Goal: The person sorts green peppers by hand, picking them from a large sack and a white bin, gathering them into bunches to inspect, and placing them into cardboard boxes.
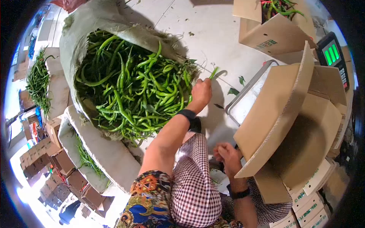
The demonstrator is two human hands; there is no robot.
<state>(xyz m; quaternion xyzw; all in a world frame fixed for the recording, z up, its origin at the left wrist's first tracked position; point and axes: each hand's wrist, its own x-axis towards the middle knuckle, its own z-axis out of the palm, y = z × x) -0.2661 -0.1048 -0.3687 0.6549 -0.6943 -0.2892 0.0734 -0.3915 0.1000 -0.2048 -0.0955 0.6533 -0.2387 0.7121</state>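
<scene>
My left hand (202, 92) is closed round a green chili pepper (214, 72), whose end sticks out past the fingers. It is at the right edge of a large open sack (110, 17) lying on its side. Long green chili peppers (140, 87) spill from the sack's mouth. My right hand (227, 155) is beside the flap of an open cardboard box (281, 102), its fingers curled in. What those fingers hold, if anything, is hidden. The inside of the box that shows is bare cardboard, partly in shadow.
A scale with a lit green display (331, 54) stands behind the box, near a metal-edged platform (253, 89). Another box (272, 38) at the back holds red and green peppers. More sacks of peppers (40, 81) and cardboard boxes (38, 154) line the left. Leaf scraps (233, 91) lie on the floor.
</scene>
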